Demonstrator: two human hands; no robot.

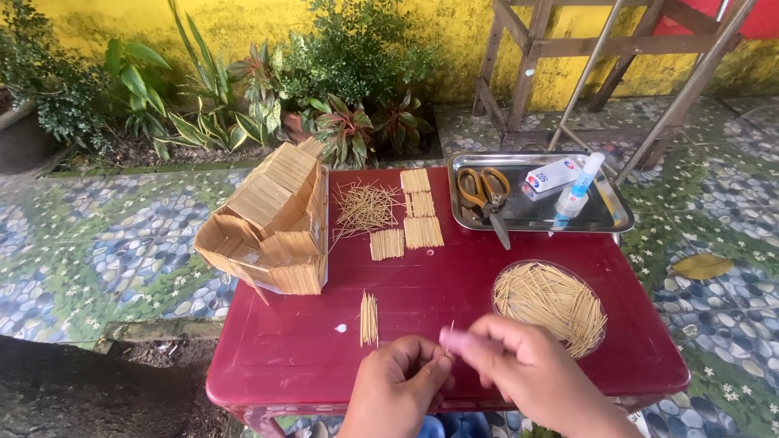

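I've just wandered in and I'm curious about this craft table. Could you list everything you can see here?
table: one, dark red, centre
toothpick house: one, tan, table's left edge
loose sticks: one heap, tan, beside the house
flat stick panels: about four, tan, middle back
small stick bundle: one, tan, front middle
round dish of toothpicks: one, clear, right
metal tray: one, silver, back right
scissors: one, orange handles, in tray
glue box: one, white, in tray
glue bottle: one, clear with blue cap, in tray
plants: several, green, by yellow wall
left hand: pinching a toothpick
right hand: pinching the same toothpick
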